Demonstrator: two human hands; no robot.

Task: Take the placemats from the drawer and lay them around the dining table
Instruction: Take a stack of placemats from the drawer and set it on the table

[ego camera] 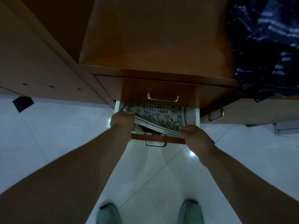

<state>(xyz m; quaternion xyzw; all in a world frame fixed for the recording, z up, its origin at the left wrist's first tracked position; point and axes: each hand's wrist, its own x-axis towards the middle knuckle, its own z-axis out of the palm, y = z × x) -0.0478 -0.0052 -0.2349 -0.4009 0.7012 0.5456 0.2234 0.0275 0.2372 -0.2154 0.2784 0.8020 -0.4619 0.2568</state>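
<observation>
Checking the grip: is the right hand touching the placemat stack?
Touching: the head view shows the right hand pinching the floral placemat stack at its near corner.

**Bare forearms, pale green shoes**

Both arms come into view from the bottom corners with no sleeves on them: the forearms are bare all the way to the frame's edge. The left hand (122,121) and the right hand (195,135) wear nothing, with no gloves, rings, watch or wristband visible. At the bottom edge show the toes of two shoes, the left shoe (108,214) and the right shoe (191,211), both a muted pale green with rounded toes. The dim light hides laces and finer detail.
</observation>
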